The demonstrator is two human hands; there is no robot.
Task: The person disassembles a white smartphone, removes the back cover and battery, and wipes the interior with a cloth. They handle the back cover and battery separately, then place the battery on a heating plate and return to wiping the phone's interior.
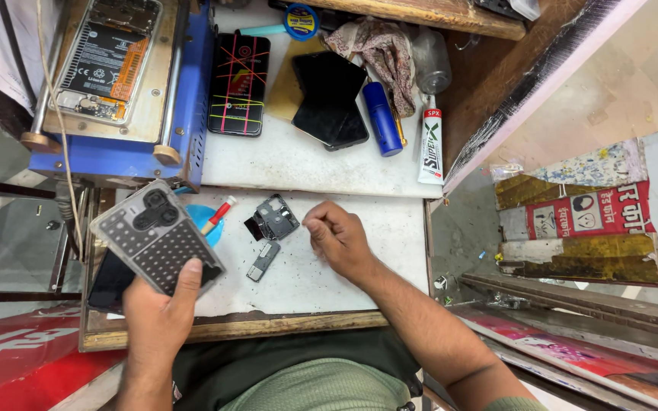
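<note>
Left hand (pixel 160 316), lower left of the frame: gripping a phone back cover (pixel 156 236) by its near edge, thumb lying over the patterned grey face, fingers underneath; the cover is tilting above the table edge, its camera cut-outs pointing toward the upper left.

Right hand (pixel 338 236), centre of the frame: resting on the white worktop (pixel 344 281) with the fingertips pinching together; whether anything is sitting between them cannot be told.

Just left of the right hand: a small black phone part (pixel 276 217) lying flat; below it a narrow grey metal piece (pixel 263 261); both apart from the fingers.

Between the cover and the parts: a blue dish (pixel 209 223) with a red-tipped tool (pixel 218 215) leaning across it.

Upper left: a blue machine (pixel 184 114) carrying an opened phone (pixel 108 57) with its battery showing.

Upper centre: a black screen with red lines (pixel 238 84); two dark glass panels (pixel 329 99) overlapping; a blue cylinder (pixel 382 118); a white glue tube (pixel 430 144); a crumpled cloth (pixel 378 49).
</note>
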